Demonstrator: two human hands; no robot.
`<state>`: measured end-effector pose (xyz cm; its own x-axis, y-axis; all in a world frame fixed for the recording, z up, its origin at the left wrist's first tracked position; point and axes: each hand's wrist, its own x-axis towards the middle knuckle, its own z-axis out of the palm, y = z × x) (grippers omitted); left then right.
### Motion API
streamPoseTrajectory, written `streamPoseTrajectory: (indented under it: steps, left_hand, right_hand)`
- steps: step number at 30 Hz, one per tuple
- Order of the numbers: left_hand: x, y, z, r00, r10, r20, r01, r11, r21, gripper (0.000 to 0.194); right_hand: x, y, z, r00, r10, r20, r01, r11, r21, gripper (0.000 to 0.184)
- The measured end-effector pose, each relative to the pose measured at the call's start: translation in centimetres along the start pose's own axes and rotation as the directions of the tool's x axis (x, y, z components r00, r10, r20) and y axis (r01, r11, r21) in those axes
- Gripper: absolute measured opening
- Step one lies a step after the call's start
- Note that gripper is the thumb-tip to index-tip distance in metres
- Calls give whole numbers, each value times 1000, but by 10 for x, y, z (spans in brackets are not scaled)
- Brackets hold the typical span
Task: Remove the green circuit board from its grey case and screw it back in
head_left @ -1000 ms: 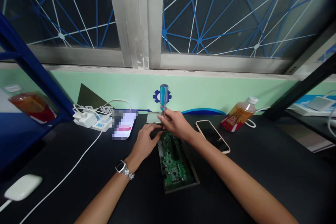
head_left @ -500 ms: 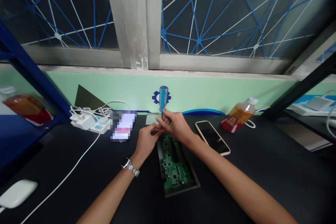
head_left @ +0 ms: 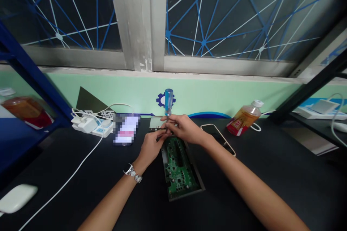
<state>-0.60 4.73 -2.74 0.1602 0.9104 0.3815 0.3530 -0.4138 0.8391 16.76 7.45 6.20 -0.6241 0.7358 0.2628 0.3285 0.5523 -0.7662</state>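
- Here, the circuit board (head_left: 177, 175) lies on the black table (head_left: 92, 177), its far end partly hidden by both hands.
- Over that end, the right hand (head_left: 183, 128) grasps an upright screwdriver (head_left: 168, 101).
- The left hand (head_left: 151, 146) bunches its fingers by the shaft; whether it grips anything, I cannot tell.
- Right of the board, the forearm partly covers a dark phone (head_left: 222, 140); a bottle (head_left: 244, 119) stands farther right.
- Left of the board sit a lit phone (head_left: 127, 130) and, beyond it, a power strip (head_left: 105, 128).

A silvery watch (head_left: 131, 171) (chunky-linked) circles the left wrist (head_left: 139, 166).
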Motion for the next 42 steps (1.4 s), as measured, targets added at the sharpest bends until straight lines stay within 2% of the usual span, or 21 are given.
streamPoseTrajectory:
  steps: [5,9,11,19,25,29,32,35,40,42]
  left_hand:
    - [-1,2,-2,999,33,42,-33,999,10,26]
    - [-2,2,-2,997,52,59,-54,998,43,26]
    - [-3,2,0,998,57,39,-59,997,41,23]
    - [0,7,5,984,81,-161,-62,991,120,13]
    - [1,3,6,990,23,-139,-23,1000,-3,11]
    - [1,2,3,996,10,-87,-16,998,-64,15]
    - [1,4,1,998,6,-63,-10,998,-65,19]
    - [1,7,-1,999,15,-36,-16,999,-46,21]
    - [-1,10,-1,999,27,27,-25,997,-76,24]
    - [-1,10,0,999,49,3,-48,995,-88,25]
  right_hand:
    - [1,1,1,999,8,-45,-11,998,-54,14]
    - [2,-3,2,995,7,-96,-17,994,-108,12]
    - [2,-4,3,993,3,-120,-19,991,-132,12]
    - [4,6,8,979,3,-203,-35,987,-156,18]
    - [6,10,13,963,35,-266,-75,987,-141,24]
    - [4,4,6,982,35,-186,-50,996,-75,23]
    - [2,-1,-1,997,26,-72,-20,997,73,33]
    - [1,-2,-5,1000,27,-10,-25,982,186,30]
    - [2,2,-2,996,65,-60,-52,980,194,18]
    - [3,3,0,993,62,-97,-45,984,175,16]
